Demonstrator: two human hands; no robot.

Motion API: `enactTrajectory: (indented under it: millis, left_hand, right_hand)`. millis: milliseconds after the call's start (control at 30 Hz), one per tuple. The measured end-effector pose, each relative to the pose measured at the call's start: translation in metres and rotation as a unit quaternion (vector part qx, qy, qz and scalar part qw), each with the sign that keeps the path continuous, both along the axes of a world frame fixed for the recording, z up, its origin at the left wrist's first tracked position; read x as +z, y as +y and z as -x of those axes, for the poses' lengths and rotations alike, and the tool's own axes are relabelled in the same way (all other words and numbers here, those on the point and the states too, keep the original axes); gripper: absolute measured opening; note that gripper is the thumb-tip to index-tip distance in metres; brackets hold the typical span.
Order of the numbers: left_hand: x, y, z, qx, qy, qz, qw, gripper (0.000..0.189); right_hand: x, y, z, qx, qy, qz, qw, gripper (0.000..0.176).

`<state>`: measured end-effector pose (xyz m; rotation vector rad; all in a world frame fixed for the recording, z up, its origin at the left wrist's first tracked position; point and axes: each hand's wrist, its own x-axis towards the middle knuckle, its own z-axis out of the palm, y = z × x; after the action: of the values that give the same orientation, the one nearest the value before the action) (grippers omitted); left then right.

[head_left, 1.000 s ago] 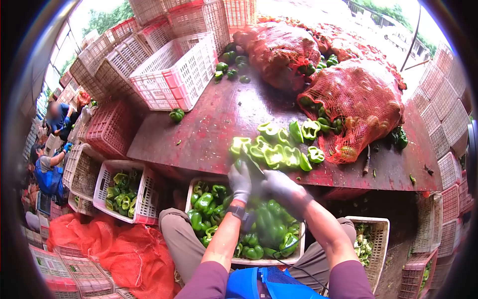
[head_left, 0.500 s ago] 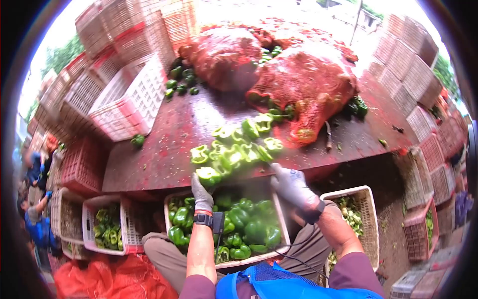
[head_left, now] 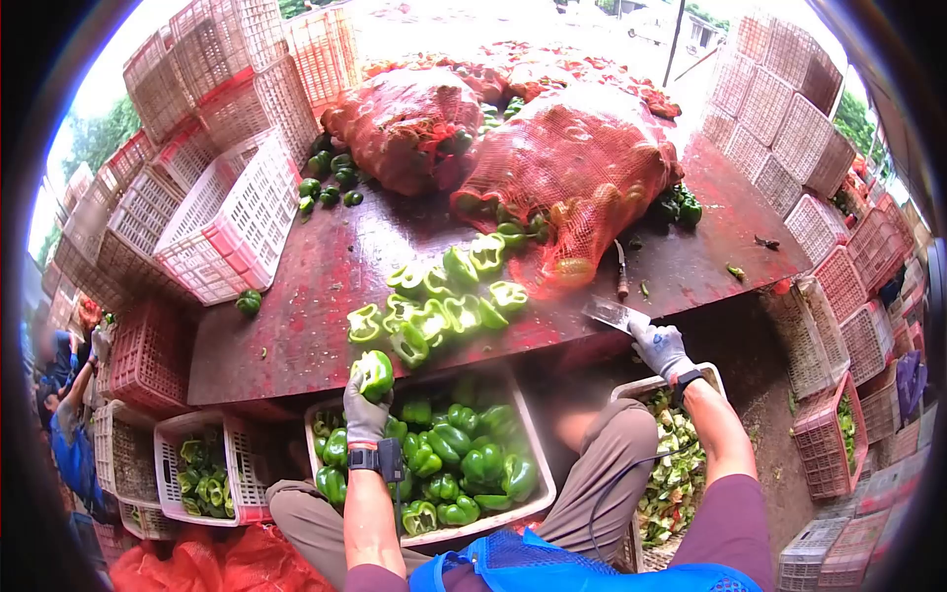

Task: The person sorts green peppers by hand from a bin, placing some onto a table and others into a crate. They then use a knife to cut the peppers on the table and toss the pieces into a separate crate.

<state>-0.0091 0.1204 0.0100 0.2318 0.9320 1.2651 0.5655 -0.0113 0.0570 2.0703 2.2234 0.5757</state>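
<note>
My left hand (head_left: 366,416), gloved in grey, is closed around a cut green bell pepper (head_left: 376,375) whose pale inside shows. It is at the table's front edge, above a crate (head_left: 541,449) of whole green peppers between my knees. Farther right, my right hand (head_left: 661,349), also gloved, grips a knife with a broad blade (head_left: 614,315); its handle is hidden in the fist. The blade points left over the edge of the table. Several cut pepper pieces (head_left: 432,321) lie between the hands on the red table (head_left: 286,345).
Red mesh sacks (head_left: 582,148) of peppers lie on the table, with another knife (head_left: 621,271) nearby. A crate of trimmings (head_left: 671,464) stands by my right knee. Stacked crates (head_left: 222,222) rise on both sides. At the far left is another person (head_left: 74,434).
My right hand has moved right, away from the cut peppers, and the knife blade now shows clearly. My left hand has drawn back with the pepper, apart from the row.
</note>
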Motion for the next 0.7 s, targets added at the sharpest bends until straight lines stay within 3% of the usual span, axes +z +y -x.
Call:
enactTrajectory:
  millis: [200, 367, 433, 533, 567, 600, 633, 667, 700]
  left_hand:
    - [0.002, -0.028, -0.008, -0.054, -0.04, -0.009, 0.998, 0.039]
    - [0.031, -0.058, -0.038, -0.103, -0.105, -0.052, 0.988, 0.041]
    - [0.032, -0.064, -0.047, -0.104, -0.102, -0.09, 0.985, 0.038]
    - [0.041, -0.077, -0.048, -0.122, -0.095, -0.109, 0.982, 0.037]
    - [0.042, -0.08, -0.048, -0.12, -0.08, -0.11, 0.983, 0.038]
    - [0.047, -0.083, -0.049, -0.138, -0.026, -0.134, 0.981, 0.041]
    - [0.043, -0.086, -0.048, -0.143, 0.012, -0.149, 0.978, 0.042]
    - [0.042, -0.089, -0.048, -0.154, 0.095, -0.189, 0.965, 0.043]
    - [0.042, -0.093, -0.048, -0.165, 0.177, -0.227, 0.943, 0.044]
  right_hand:
    - [-0.025, 0.036, 0.012, -0.046, -0.02, -0.035, 0.998, 0.046]
    - [-0.035, 0.08, 0.004, -0.152, 0.025, -0.015, 0.988, 0.039]
    - [-0.039, 0.09, 0.0, -0.079, 0.011, -0.075, 0.994, 0.037]
    - [-0.04, 0.111, 0.022, -0.164, -0.015, 0.007, 0.986, 0.035]
    - [-0.004, 0.103, 0.065, -0.08, 0.035, -0.061, 0.994, 0.037]
    - [0.046, 0.088, 0.124, -0.054, 0.105, -0.03, 0.993, 0.039]
    - [0.062, 0.081, 0.155, 0.051, 0.218, -0.012, 0.975, 0.044]
    - [0.064, 0.075, 0.186, 0.211, 0.27, -0.072, 0.937, 0.049]
    - [0.081, 0.061, 0.224, 0.252, 0.308, -0.026, 0.917, 0.054]
